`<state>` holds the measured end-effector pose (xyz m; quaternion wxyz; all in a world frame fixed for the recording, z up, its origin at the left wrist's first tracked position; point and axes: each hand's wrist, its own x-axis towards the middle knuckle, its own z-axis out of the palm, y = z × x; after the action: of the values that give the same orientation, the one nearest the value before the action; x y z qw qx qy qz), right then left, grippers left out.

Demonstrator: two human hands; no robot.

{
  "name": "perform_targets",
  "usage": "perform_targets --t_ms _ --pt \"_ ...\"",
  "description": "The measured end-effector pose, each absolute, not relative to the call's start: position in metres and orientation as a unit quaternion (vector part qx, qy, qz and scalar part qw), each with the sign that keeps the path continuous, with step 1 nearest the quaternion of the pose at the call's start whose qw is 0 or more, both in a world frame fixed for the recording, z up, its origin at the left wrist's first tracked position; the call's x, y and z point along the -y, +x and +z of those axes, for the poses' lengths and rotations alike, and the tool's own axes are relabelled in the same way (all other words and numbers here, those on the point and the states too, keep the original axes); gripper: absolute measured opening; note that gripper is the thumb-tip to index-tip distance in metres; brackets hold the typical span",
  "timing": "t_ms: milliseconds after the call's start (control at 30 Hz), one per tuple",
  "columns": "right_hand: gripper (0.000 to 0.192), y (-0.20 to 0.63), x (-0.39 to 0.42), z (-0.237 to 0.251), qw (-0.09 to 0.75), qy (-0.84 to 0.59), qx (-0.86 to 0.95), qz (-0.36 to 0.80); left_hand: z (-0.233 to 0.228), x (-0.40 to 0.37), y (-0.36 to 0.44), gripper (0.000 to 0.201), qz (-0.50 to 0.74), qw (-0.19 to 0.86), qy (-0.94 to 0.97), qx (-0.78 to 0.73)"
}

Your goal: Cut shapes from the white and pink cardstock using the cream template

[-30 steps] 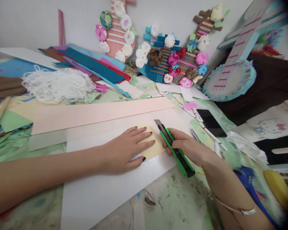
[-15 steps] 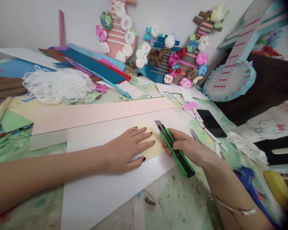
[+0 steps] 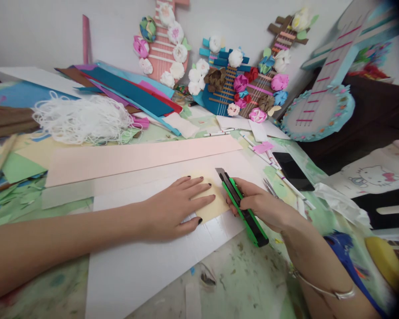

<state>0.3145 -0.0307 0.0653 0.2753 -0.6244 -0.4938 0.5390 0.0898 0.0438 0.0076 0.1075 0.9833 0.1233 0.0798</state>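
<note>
My left hand (image 3: pixel 179 204) lies flat with fingers spread, pressing on a pale yellow piece of paper (image 3: pixel 208 201). Beneath that is a large white sheet (image 3: pixel 126 274) on the table. My right hand (image 3: pixel 256 199) grips a green and black utility knife (image 3: pixel 244 208). Its blade is out and points up and to the left, just right of the yellow paper; whether the tip touches the sheet I cannot tell. Behind my left hand a long pale pink strip (image 3: pixel 139 159) lies across the white sheet's far side.
A tangle of white string (image 3: pixel 83 117) and coloured paper sheets (image 3: pixel 129 91) lie at the back left, green scraps (image 3: pixel 23 199) at the left. Flower-decorated paper instruments (image 3: pixel 222 84) lean on the wall. A phone (image 3: pixel 292 170), markers (image 3: pixel 294 188) and crumpled tissue (image 3: pixel 342 204) are at the right.
Almost nothing differs. The utility knife in my right hand has shifted very slightly, and my left hand stays flat in the same place.
</note>
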Motion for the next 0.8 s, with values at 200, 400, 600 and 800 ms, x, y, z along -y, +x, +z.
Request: perform_targets --t_ms 200,400,600,800 --pt "0.031 0.316 0.030 0.063 0.277 -0.626 0.497 0.533 0.008 -0.044 0.090 0.056 0.081 0.110 0.983 -0.125" --pt "0.029 0.317 0.030 0.062 0.287 -0.626 0.491 0.534 0.009 -0.043 0.090 0.056 0.079 0.105 0.984 -0.124" --pt "0.026 0.320 0.029 0.060 0.298 -0.619 0.489 0.537 0.007 -0.044 0.089 0.056 0.085 0.106 0.983 -0.121" --pt "0.023 0.327 0.030 0.060 0.339 -0.588 0.451 0.579 0.007 -0.044 0.089 0.055 0.088 0.108 0.983 -0.122"
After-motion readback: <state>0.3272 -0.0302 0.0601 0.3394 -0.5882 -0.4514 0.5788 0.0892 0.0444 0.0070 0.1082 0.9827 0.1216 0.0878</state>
